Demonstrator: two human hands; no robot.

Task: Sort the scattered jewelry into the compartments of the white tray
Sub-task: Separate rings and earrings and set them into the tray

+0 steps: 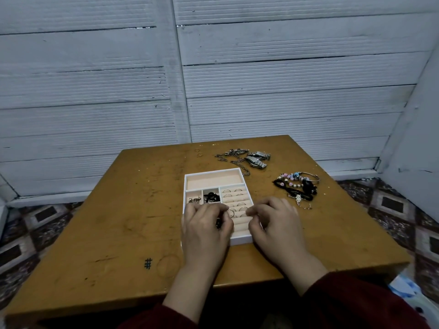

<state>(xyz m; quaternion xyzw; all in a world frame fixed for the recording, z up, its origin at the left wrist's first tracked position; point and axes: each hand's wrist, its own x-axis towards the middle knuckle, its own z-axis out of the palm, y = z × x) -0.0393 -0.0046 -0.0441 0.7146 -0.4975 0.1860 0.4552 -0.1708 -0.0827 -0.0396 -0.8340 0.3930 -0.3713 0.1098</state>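
Left hand (205,224) grip pinched ring (231,213) above ring rolls of white tray (240,240); right hand (273,217) curled alongside, grip contents impossible to tell. Bracelets (297,186), watches (257,158) lay unsorted on tabletop (118,210). Risk: thin ring slipping, rolling away

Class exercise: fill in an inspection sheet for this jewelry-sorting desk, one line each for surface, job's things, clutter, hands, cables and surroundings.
Surface: scuffed brown table, pen mark near front edge.
Job's things: white tray, rings in its rolls, far compartment bare; watches and chains, beaded bracelets, small rings lie outside.
Clutter: nothing seen.
Hands: left hand pinches a ring; right hand curled over the tray, grasp unclear.
Cables: nothing seen.
Surroundings: corrugated panels, patterned floor.
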